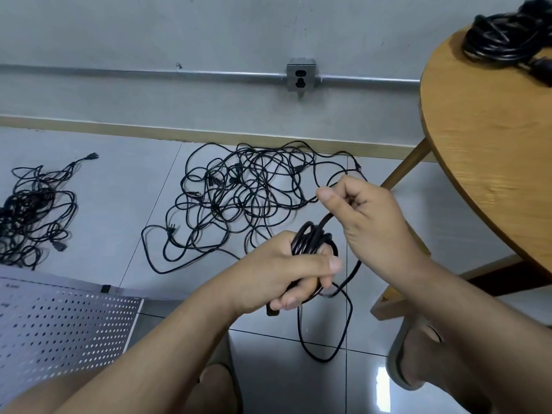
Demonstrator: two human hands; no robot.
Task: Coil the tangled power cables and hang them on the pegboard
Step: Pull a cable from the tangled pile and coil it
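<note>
— What do the hands have?
— The left hand [286,273] grips a coil of black power cable [313,242], with fingers and thumb wrapped round several bunched turns. A strand [324,220] runs up from that coil into the right hand [367,222]. That hand is closed round it, thumb on top, just above and to the right of the left one.

— And the slack?
— A loose loop [299,324] of the same cable hangs below the left hand, down toward the floor.

— Where is the rest of the work?
— Beyond both hands a tangled heap of cables [245,189] sprawls on the pale tiled floor [104,189], near the wooden skirting board [119,126]. Far to the left of the left hand lies a second, denser heap [33,210], well apart from the first. Below and left of that hand is a white pegboard [65,330]. I cannot tell whether it leans or lies flat.

— The room?
— Beyond the hands, a grey wall [149,31] carries a metal conduit [149,73] with a metal socket box [301,76] on it. To the right of the right hand stands a round wooden table [493,144], and one slanted leg [406,167] passes behind that hand. Bundled black cables [504,40] lie on the tabletop at its far edge. A sandalled foot [418,363] rests on the tiles below the right forearm.
</note>
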